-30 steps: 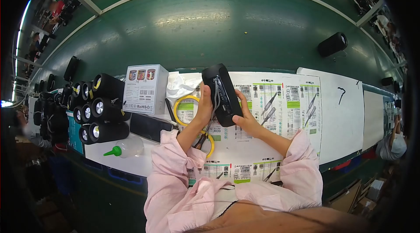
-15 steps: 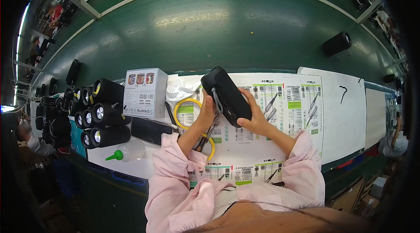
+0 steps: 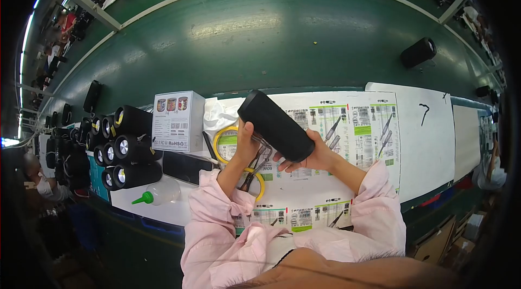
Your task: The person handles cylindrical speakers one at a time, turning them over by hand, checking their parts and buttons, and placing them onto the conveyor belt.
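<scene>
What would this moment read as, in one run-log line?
left hand: on black cylindrical speaker | right hand: holding its near end | speaker: tilted, above printed sheets | carton: upright, left

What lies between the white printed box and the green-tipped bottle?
The head view shows a flat, dark, phone-like slab between the white printed box and the green-tipped bottle.

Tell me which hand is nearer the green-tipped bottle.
Left. The left hand is beyond and to the right of the bottle; the right hand is farther right.
</scene>
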The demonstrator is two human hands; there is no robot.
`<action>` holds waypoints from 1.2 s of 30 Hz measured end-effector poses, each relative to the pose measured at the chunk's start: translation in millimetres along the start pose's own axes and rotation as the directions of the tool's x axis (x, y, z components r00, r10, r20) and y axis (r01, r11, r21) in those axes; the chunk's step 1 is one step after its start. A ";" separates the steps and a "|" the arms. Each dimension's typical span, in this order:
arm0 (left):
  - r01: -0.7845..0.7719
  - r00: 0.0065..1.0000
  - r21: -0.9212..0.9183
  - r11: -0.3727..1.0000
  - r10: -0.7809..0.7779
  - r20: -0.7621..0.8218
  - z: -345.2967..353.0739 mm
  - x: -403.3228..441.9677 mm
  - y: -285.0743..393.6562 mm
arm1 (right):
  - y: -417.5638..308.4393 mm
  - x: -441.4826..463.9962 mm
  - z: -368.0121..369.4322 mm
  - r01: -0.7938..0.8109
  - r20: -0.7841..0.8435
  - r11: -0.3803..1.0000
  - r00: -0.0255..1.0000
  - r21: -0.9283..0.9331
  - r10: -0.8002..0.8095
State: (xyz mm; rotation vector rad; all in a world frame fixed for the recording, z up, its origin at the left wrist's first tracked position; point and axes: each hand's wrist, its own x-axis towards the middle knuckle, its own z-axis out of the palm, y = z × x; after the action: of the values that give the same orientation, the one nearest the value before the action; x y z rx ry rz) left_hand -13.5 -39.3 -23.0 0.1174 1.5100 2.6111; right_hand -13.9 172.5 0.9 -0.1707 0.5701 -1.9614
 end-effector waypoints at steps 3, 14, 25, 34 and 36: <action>0.017 0.989 -0.103 0.995 -0.002 0.149 1.5 2.1 0.4 | -2.2 -1.1 -4.7 0.120 -0.128 0.950 0.978 -0.289 -0.162; 0.385 0.900 -0.278 0.880 -0.291 0.325 22.9 11.5 7.5 | -73.5 -25.1 67.8 0.172 0.442 -0.444 0.641 -0.879 -0.627; 0.127 0.902 0.225 0.966 -0.207 0.380 25.8 12.2 21.9 | -56.6 -0.4 84.1 0.361 0.479 -0.321 0.734 -0.875 -0.481; 0.215 0.976 -0.442 0.871 -0.181 0.119 23.5 10.9 14.3 | -53.9 6.3 73.4 0.372 0.492 -0.399 0.833 -0.838 -0.255; 0.151 0.988 -0.419 0.895 -0.153 0.028 23.9 11.2 15.7 | -55.9 5.8 73.0 0.384 0.449 -0.275 0.862 -0.881 -0.235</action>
State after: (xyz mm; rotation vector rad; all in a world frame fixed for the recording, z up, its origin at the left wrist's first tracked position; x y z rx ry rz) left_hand -22.6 -25.0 2.6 -0.0488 0.8794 2.7341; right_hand -35.6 163.8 90.0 -1.6264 2.1710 -1.3384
